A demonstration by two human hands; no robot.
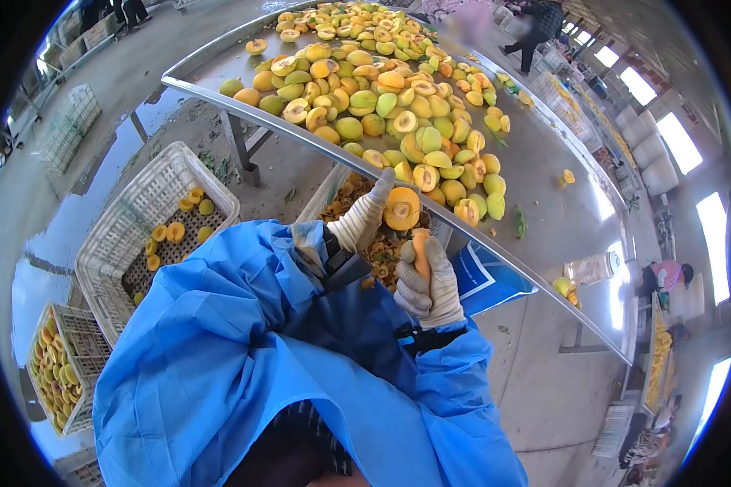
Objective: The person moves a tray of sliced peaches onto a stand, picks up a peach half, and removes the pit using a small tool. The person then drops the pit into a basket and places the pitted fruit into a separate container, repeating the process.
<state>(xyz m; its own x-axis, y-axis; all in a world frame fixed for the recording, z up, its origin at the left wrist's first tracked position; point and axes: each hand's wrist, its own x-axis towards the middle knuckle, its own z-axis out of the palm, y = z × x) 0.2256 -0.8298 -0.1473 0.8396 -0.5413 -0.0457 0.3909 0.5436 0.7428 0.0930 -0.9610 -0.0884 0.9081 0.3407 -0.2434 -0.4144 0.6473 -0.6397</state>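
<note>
My left hand (367, 215), in a striped, stained glove, is at the edge of the metal table (536, 235), with its fingers against a halved fruit (402, 209) whose cut orange face shows. My right hand (430, 284), also gloved, is wrapped round an orange handle (421, 253) just below that fruit; the tool's tip is hard to make out. A large pile of halved yellow-green fruit (414, 105) lies on the table beyond my hands. Beneath them, a crate (317, 200) holds brown and orange scraps.
At the left stands a white crate (110, 235) with a few fruit halves. A fuller crate (89, 325) is below it. A blue bag (483, 280) hangs under the table edge. A clear container (589, 269) lies at the table's right. Other people are farther off.
</note>
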